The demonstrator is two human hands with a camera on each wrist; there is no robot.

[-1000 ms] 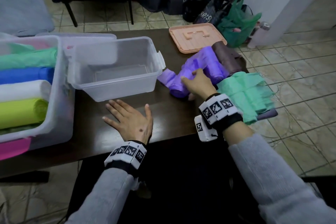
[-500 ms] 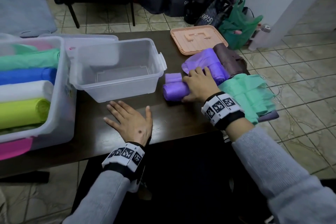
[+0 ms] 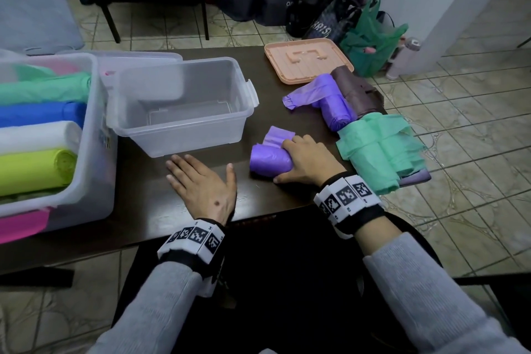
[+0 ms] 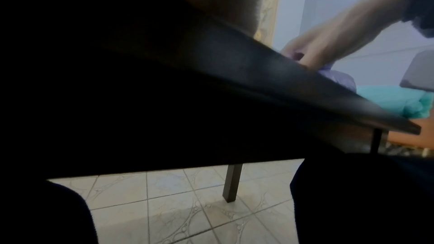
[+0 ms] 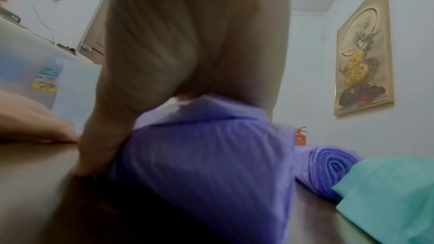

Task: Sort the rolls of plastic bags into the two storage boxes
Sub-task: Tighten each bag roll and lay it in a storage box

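Two boxes stood left of the right hand [image 3: 306,159], whose fingers clasped a purple roll [image 3: 270,159] lying on the table [image 3: 143,195], seemingly to lift it, while the left hand [image 3: 205,184] rested flat, fingers spread, holding nothing.

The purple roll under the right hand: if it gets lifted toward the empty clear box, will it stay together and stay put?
The purple roll is a cylinder lying on its side, so it would probably roll if released. Its loose tail will likely flop or unwind. The right hand wraps it easily, suggesting it is soft and light.
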